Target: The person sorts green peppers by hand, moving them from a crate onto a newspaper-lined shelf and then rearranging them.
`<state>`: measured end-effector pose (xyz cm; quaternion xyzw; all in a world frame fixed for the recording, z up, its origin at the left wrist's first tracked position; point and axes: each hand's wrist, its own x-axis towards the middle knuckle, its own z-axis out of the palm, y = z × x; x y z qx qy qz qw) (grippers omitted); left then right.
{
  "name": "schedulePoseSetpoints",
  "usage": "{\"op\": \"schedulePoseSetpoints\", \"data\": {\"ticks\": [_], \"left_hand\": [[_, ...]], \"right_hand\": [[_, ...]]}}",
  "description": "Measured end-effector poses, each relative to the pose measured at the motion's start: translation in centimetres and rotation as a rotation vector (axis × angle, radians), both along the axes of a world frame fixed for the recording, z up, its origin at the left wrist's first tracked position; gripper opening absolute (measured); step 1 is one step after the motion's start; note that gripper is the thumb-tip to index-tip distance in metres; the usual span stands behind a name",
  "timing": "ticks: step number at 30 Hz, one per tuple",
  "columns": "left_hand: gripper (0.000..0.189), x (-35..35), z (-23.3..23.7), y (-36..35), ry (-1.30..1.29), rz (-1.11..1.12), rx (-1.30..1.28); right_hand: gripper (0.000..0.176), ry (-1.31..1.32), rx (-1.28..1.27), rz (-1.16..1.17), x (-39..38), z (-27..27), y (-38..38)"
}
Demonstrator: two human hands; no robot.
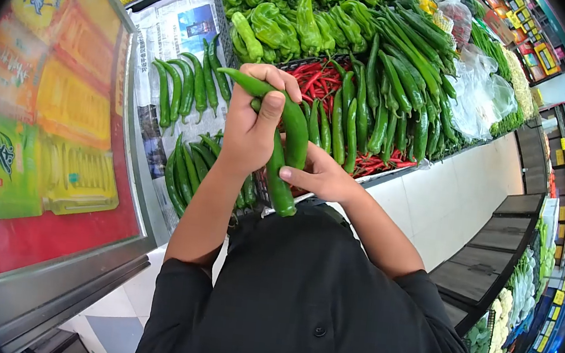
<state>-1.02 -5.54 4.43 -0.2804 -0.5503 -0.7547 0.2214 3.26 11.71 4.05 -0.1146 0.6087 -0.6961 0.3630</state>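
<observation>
Two large green peppers [292,136] are held in front of my chest, one curved and one hanging straighter below. My left hand [255,118] is wrapped round their upper part, thumb across them. Lower down, my right hand [317,173] grips the peppers between thumb and fingers. Just beyond my hands are red chilies [314,80] and long green peppers [378,128] in a crate. To the left, green peppers [188,87] lie in a row on newspaper [156,32], with a second group of green peppers [190,167] nearer me.
Light green peppers [277,28] fill a crate at the back. Clear plastic bags [480,94] lie at the right of the display. A framed poster panel [61,119] stands close on the left. Dark shelving [480,259] curves along the right, beyond the tiled floor [431,206].
</observation>
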Motion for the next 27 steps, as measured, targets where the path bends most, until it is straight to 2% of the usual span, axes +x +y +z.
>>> {"op": "schedulePoseSetpoints", "data": {"ticks": [1, 4, 5, 7, 8, 9, 10, 11, 12, 17, 20, 23, 26, 27], "left_hand": [[0.029, 0.0, 0.0, -0.1, 0.023, 0.031, -0.010], [0.030, 0.7, 0.2, -0.4, -0.097, 0.050, 0.082], [0.037, 1.0, -0.1, -0.6, -0.157, 0.079, 0.060], [0.043, 1.9, -0.9, -0.2, -0.271, 0.157, -0.092], [0.046, 2.5, -1.6, -0.2, -0.327, 0.200, -0.169], [0.051, 3.1, -2.7, -0.3, -0.361, 0.126, -0.226], [0.050, 3.6, -3.9, -0.4, -0.267, 0.223, -0.414], [0.051, 4.5, -4.8, -0.2, -0.268, 0.240, -0.460], [0.055, 5.6, -4.7, -0.1, -0.380, 0.242, -0.519], [0.058, 7.3, -5.8, -1.2, -0.463, 0.290, -0.578], [0.055, 7.1, -5.5, -2.1, -0.587, 0.197, -0.569], [0.050, 6.2, -5.8, -2.4, -0.528, 0.302, -0.645], [0.050, 4.7, -6.7, -3.5, -0.582, 0.312, -0.509], [0.045, 3.8, -7.0, -4.1, -0.601, 0.341, -0.437]], "right_hand": [[0.053, 0.070, -0.108, 0.006, -0.2, -1.7, -0.5], [0.053, 0.035, -0.103, -0.029, 0.1, -1.4, -1.5], [0.052, 0.073, -0.140, -0.061, 0.1, -1.7, -1.8], [0.051, 0.151, -0.213, -0.116, -0.1, -2.6, -2.3], [0.049, 0.211, -0.152, -0.195, -0.2, -2.5, -2.5], [0.048, 0.305, -0.150, -0.248, -0.7, -3.0, -2.7], [0.047, 0.399, -0.150, -0.303, -1.2, -3.4, -2.9], [0.046, 0.406, -0.169, -0.345, -1.5, -3.3, -3.1], [0.044, 0.395, -0.128, -0.360, -1.8, -3.2, -3.1], [0.033, 0.336, -0.042, -0.346, -1.9, -3.9, -3.8], [0.029, 0.328, -0.034, -0.328, -2.4, -4.7, -4.2], [0.027, 0.324, -0.036, -0.324, -2.5, -4.8, -4.7], [0.028, 0.336, -0.055, -0.362, -2.9, -4.7, -4.9], [0.028, 0.349, -0.063, -0.380, -3.1, -4.8, -4.9]]}}
